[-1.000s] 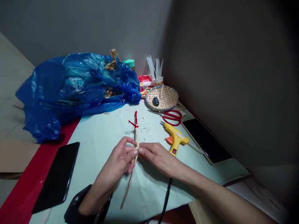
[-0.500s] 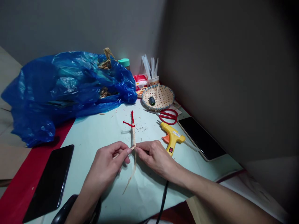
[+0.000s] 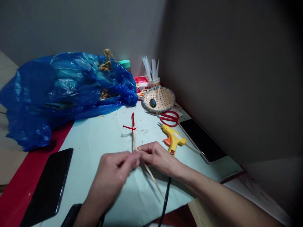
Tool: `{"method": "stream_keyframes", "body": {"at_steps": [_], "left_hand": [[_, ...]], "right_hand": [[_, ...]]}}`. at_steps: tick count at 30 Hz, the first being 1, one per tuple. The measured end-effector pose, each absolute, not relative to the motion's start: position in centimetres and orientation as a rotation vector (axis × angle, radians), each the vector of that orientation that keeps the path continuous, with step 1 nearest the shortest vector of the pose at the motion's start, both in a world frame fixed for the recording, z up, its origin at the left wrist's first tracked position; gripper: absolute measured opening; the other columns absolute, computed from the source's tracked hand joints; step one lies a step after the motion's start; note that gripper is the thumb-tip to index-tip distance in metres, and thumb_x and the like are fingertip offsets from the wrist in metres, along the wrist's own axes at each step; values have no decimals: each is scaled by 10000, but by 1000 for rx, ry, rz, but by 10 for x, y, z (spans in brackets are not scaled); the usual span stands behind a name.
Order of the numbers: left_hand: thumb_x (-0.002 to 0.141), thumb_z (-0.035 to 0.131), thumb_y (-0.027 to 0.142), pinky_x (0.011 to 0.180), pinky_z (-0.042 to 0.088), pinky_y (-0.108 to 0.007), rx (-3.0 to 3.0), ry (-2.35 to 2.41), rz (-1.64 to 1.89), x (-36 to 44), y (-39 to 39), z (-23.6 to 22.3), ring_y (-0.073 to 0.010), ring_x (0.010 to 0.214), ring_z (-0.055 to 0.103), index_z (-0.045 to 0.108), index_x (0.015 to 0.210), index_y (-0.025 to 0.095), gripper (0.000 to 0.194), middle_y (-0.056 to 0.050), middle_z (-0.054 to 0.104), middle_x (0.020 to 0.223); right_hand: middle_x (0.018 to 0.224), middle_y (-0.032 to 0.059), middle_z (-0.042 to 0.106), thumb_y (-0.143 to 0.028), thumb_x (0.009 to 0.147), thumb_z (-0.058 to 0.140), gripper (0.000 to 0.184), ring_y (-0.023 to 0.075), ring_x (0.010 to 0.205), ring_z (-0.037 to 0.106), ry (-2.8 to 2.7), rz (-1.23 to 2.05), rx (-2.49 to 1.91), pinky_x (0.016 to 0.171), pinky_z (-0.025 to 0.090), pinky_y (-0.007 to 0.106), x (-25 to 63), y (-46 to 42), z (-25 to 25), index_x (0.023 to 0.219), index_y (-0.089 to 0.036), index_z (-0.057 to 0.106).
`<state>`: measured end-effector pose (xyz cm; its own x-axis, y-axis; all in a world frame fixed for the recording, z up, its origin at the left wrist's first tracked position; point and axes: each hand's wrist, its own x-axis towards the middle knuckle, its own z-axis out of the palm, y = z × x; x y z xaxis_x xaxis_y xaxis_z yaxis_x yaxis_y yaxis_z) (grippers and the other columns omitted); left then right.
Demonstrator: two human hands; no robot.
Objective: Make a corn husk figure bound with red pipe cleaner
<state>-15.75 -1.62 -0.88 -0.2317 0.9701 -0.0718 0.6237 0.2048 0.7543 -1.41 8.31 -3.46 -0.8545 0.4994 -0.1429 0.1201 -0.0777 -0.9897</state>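
Note:
A thin pale stem (image 3: 134, 140), wrapped in dry plant fibre, points away from me. Red fuzzy wire or yarn (image 3: 133, 119) covers its far end, and a short red side branch sticks out to the left. My right hand (image 3: 157, 157) pinches the stem's near end between thumb and fingers. Closed at the same spot, my left hand (image 3: 115, 171) is slightly blurred; its fingertips meet the right ones on the pale fibre strip (image 3: 153, 179). The strip's loose tail slants down to the right below the hands. The exact grip point is hidden by the fingers.
A yellow glue gun (image 3: 174, 137), red-handled scissors (image 3: 169, 118) and a tablet (image 3: 203, 140) lie right. Behind are a woven basket (image 3: 164, 99) with a dark thread spool (image 3: 152, 103) and a cup of glue sticks (image 3: 154, 82). Left are a blue plastic bag (image 3: 71, 88) and a black tablet (image 3: 48, 186).
The strip's loose tail has swung from lower left to lower right. My left hand has moved slightly right and turned over, its fingers now at the right fingertips. The right hand stays nearly in place.

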Motion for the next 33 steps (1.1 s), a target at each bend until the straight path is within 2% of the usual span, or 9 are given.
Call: {"method": "stream_keyframes", "body": {"at_steps": [5, 10, 15, 18, 21, 25, 28, 31, 33], "left_hand": [[918, 473, 392, 584, 377, -224, 1101, 1655, 1072, -161, -9, -20, -118, 622, 506, 567, 847, 195, 229, 13, 570, 686], [914, 482, 421, 398, 98, -198, 765, 1303, 1048, -151, -5, -32, -52, 430, 193, 509, 945, 198, 227, 59, 469, 603], [859, 576, 429, 392, 55, -203, 634, 1283, 1079, -148, -4, -24, -45, 426, 129, 535, 1077, 194, 323, 95, 361, 557], [825, 614, 436, 398, 81, -209, 628, 1371, 1078, -147, -3, -22, -50, 430, 151, 585, 1038, 170, 342, 99, 322, 536], [823, 606, 421, 420, 141, -211, 720, 1528, 1085, -145, -4, -24, -60, 445, 217, 632, 832, 143, 280, 81, 344, 505], [841, 572, 359, 561, 333, -220, 921, 1661, 1118, -143, -8, -28, -94, 533, 406, 598, 593, 151, 324, 28, 487, 510], [842, 562, 327, 671, 399, -247, 943, 1666, 1175, -141, -11, -30, -129, 637, 525, 619, 577, 151, 323, -20, 615, 612], [821, 598, 330, 528, 346, -218, 800, 1631, 1216, -137, -14, -32, -95, 510, 468, 656, 659, 134, 261, -1, 579, 546], [808, 618, 344, 434, 230, -203, 690, 1597, 1233, -133, -16, -32, -62, 412, 353, 680, 739, 120, 243, 27, 517, 468]], "right_hand": [[584, -20, 515, -499, 933, 490, 452, 72, 499, 278, -1858, 2168, -598, 495, 214, 228, -13, 82, -32, 772, -118, 672], [740, 28, 638, -418, 965, 464, 411, 94, 617, 465, -2096, 1902, -544, 590, 328, 216, -8, 82, -26, 739, -125, 643], [761, 19, 670, -282, 999, 364, 331, 110, 670, 558, -2365, 1565, -640, 625, 352, 218, 0, 80, -12, 890, -157, 651], [713, 13, 652, -277, 992, 372, 301, 110, 611, 528, -2519, 1286, -760, 584, 313, 231, 2, 78, -8, 931, -180, 650], [646, 23, 612, -302, 984, 381, 328, 108, 544, 480, -2650, 1072, -878, 541, 258, 253, 0, 76, -9, 852, -176, 654], [611, 42, 590, -308, 972, 389, 338, 125, 522, 496, -2797, 826, -918, 534, 225, 285, -1, 72, -11, 797, -168, 641], [606, 51, 593, -231, 950, 401, 242, 164, 531, 542, -2903, 571, -927, 532, 212, 309, 1, 62, -11, 846, -162, 608], [712, 80, 650, -159, 886, 486, 104, 212, 611, 608, -2998, 384, -907, 532, 239, 312, 1, 46, -10, 938, -160, 576], [806, 99, 677, -113, 862, 497, 176, 222, 650, 631, -3026, 307, -898, 524, 261, 308, -1, 33, -10, 1022, -151, 562]]}}
